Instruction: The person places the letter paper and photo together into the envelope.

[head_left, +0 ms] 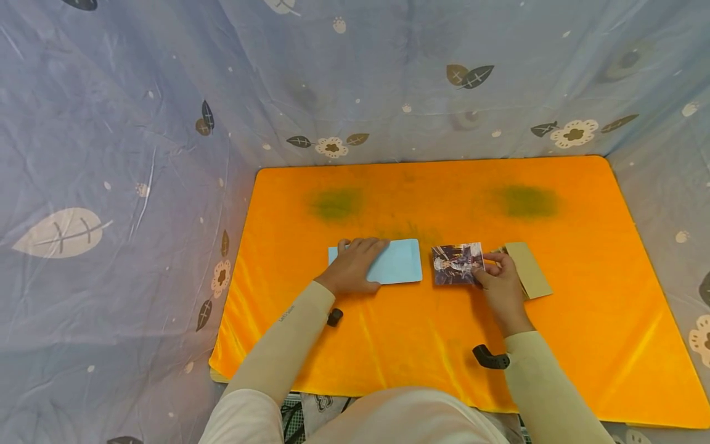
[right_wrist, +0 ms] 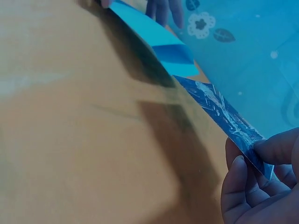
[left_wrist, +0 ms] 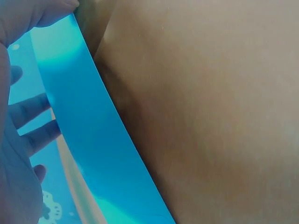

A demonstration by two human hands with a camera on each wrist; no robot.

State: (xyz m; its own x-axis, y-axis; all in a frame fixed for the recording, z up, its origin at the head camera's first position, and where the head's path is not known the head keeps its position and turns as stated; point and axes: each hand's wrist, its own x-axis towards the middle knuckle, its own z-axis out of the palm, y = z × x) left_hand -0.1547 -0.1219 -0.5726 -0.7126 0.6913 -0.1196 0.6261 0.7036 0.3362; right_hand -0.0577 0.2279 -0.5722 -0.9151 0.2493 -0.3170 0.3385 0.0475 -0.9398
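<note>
Midway between the orange table's [head_left: 410,351] side edges, my right hand [head_left: 501,287] pinches the printed card's [head_left: 456,265] right end; I expect it light, stiffish. My left hand [head_left: 355,266] grips the blue envelope [head_left: 396,262] across, likely easily creased.

2 hands [head_left: 355,266] [head_left: 501,287], 1 blue envelope [head_left: 400,262], 1 picture card [head_left: 455,266], 1 tan piece [head_left: 530,271], 1 orange cloth [head_left: 410,339], 2 black fittings [head_left: 335,317] [head_left: 490,357].
</note>
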